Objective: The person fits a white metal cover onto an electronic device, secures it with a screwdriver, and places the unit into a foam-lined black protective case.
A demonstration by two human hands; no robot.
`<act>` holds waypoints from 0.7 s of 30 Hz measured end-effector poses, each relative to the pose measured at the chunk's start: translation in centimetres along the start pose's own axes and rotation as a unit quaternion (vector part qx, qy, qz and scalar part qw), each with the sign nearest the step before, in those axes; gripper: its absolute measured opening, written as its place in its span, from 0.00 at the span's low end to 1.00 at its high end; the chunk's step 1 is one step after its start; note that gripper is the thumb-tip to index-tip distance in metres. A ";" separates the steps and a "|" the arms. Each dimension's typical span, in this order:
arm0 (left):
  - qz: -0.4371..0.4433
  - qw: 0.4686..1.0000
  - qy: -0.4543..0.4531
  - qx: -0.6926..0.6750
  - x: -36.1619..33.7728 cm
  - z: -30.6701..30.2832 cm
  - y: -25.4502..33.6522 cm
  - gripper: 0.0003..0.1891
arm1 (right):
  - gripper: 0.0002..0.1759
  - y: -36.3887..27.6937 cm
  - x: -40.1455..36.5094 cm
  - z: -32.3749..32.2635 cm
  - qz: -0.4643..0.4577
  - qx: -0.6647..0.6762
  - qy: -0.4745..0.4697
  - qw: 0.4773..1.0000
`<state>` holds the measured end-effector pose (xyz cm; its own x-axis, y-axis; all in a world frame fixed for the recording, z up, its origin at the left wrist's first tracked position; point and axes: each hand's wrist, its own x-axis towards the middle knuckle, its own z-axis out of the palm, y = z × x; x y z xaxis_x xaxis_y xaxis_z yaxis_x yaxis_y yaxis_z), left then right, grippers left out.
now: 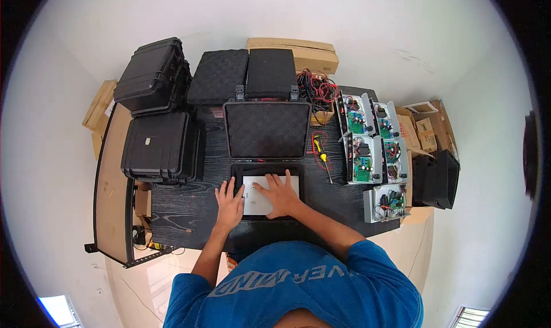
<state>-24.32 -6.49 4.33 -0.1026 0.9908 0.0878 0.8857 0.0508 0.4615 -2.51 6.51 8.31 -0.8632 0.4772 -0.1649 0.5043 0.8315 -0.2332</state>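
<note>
A black hard case lies open before me, its foam-lined lid (pixel 268 130) raised at the back. In its base sits a silver metal panel (pixel 258 204) with a few small screws or holes. My left hand (pixel 230 204) lies with fingers apart at the panel's left edge and the case rim. Across the panel's upper right, my right hand (pixel 279 195) rests flat with fingers spread, touching its top. Part of the panel and the case's right side are hidden under this hand. Neither hand grips anything.
Closed black cases (pixel 158 146) stand at the left. Foam blocks (pixel 271 72) and bundled cables (pixel 317 91) are behind. A yellow-black screwdriver (pixel 320 150) lies right of the lid. Several open metal housings with green circuit boards (pixel 364 166) line the table's right side.
</note>
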 end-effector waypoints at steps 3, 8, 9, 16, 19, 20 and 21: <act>0.029 0.997 -0.018 0.065 0.2 -0.5 0.9 0.30 | 0.64 -0.3 -1.2 0.6 -0.008 -0.003 0.042 0.999; 0.080 0.986 -0.117 0.086 1.6 -2.7 3.4 0.53 | 0.33 -0.1 -5.3 2.7 -0.054 0.068 0.040 0.995; 0.086 0.986 -0.117 0.078 1.9 -2.2 3.3 0.67 | 0.28 -0.1 -6.3 2.5 -0.046 0.081 0.021 0.995; 0.104 0.982 -0.140 0.069 2.2 -3.0 3.9 0.74 | 0.15 3.0 -8.7 3.4 -0.014 0.160 0.156 0.975; 0.110 0.983 -0.137 0.054 2.2 -2.9 3.8 0.72 | 0.20 4.6 -6.6 2.2 0.033 0.148 0.244 0.958; 0.115 0.983 -0.135 0.047 2.2 -3.0 3.8 0.71 | 0.22 5.1 -5.7 1.7 0.046 0.144 0.275 0.950; 0.119 0.983 -0.132 0.041 2.3 -3.2 3.7 0.70 | 0.24 5.6 -4.9 1.3 0.052 0.132 0.260 0.955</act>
<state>-22.70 -4.43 9.04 0.2243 0.9731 -0.0523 0.9047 -0.1880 0.3825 4.58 8.40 6.57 -0.6696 0.6870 0.2825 0.5172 0.7041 -0.4865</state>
